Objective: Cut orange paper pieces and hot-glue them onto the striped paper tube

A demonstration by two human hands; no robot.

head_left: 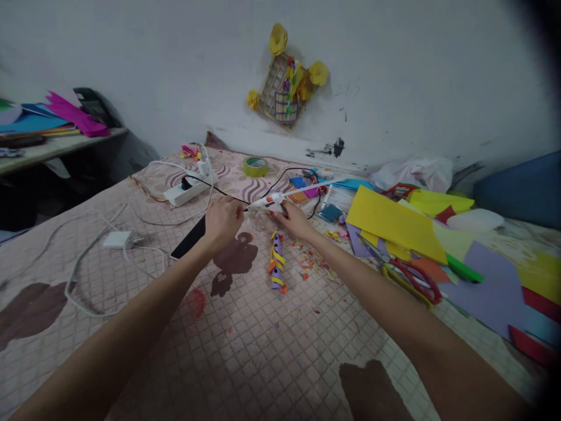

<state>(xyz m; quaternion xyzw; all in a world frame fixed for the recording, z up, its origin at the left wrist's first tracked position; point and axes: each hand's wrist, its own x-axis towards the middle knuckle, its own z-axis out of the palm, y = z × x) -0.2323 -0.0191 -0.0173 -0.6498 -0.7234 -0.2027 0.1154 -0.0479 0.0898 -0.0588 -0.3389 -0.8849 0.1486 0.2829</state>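
Note:
Both my arms reach forward over a patterned cloth surface (263, 351). My right hand (294, 220) is closed around a white glue gun (269, 203) with a long glue stick poking out toward the right. My left hand (223, 220) is closed in a pinch at the gun's tip, where a black cable (228, 194) passes; what its fingers hold is too small to name. Just below the hands lies a purple paper roll (277, 269) wrapped with yellow and orange strips. A black phone (189, 240) lies under my left wrist.
A white power strip (186, 191) with plugs and white cables, a charger brick (116, 239), green tape roll (255, 166). At right are coloured paper sheets (394, 222) and red scissors (412, 275). A shelf (52, 146) with paper stands left; a craft decoration (287, 82) hangs on the wall.

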